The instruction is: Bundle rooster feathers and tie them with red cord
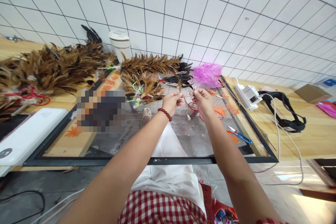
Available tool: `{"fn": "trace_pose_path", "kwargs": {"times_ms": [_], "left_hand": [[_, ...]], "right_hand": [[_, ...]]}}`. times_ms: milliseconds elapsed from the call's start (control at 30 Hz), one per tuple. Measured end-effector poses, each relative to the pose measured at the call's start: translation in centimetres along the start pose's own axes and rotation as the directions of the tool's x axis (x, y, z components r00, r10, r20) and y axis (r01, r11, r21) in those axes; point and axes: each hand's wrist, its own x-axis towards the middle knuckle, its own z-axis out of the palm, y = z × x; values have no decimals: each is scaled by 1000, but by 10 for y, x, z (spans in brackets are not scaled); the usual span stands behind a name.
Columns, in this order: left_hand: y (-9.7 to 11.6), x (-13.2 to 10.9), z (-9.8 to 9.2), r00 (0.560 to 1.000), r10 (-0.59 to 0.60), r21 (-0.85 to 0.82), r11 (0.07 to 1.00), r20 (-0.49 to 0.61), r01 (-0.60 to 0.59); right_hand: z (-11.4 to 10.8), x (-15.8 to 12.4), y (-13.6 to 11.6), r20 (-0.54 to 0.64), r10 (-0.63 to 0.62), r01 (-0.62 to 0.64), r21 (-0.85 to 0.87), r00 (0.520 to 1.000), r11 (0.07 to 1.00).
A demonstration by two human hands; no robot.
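My left hand (172, 103), with a dark red bead bracelet (165, 114), pinches a small brown feather (179, 84) that sticks up above its fingertips. Just to the right, my right hand (202, 100) is closed at the fingertips on pale, wispy feathers (190, 93); their exact number is hard to make out. Red cord (193, 109) loops on the glass below and between the hands. Behind them lie black feathers (178, 79) and a brown feather bundle (147, 85) with green and red ties.
A black-framed glass panel (189, 161) covers the table before me. Blue-handled scissors (240, 135) lie to the right, near a power strip (248, 96) and black strap (287, 110). A pink plastic bag (207, 74), white cup (120, 45) and feather pile (52, 64) stand behind.
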Motion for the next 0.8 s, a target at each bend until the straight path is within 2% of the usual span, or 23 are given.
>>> {"fn": "trace_pose_path", "kwargs": {"times_ms": [133, 267, 433, 600, 800], "left_hand": [[2, -2, 1, 999, -20, 27, 999, 29, 19], [4, -4, 0, 990, -84, 31, 996, 116, 81], [2, -4, 0, 982, -106, 97, 991, 156, 91], [-3, -5, 3, 987, -92, 182, 981, 128, 68], [1, -1, 1, 994, -66, 1, 998, 87, 66]], "right_hand": [[3, -2, 0, -4, -50, 49, -143, 999, 988], [5, -3, 0, -30, -124, 115, -207, 992, 972], [6, -3, 1, -39, -173, 157, -259, 984, 953], [5, -3, 4, -26, -139, 129, -236, 990, 963], [-4, 3, 11, -215, -82, 10, -315, 973, 949]]}}
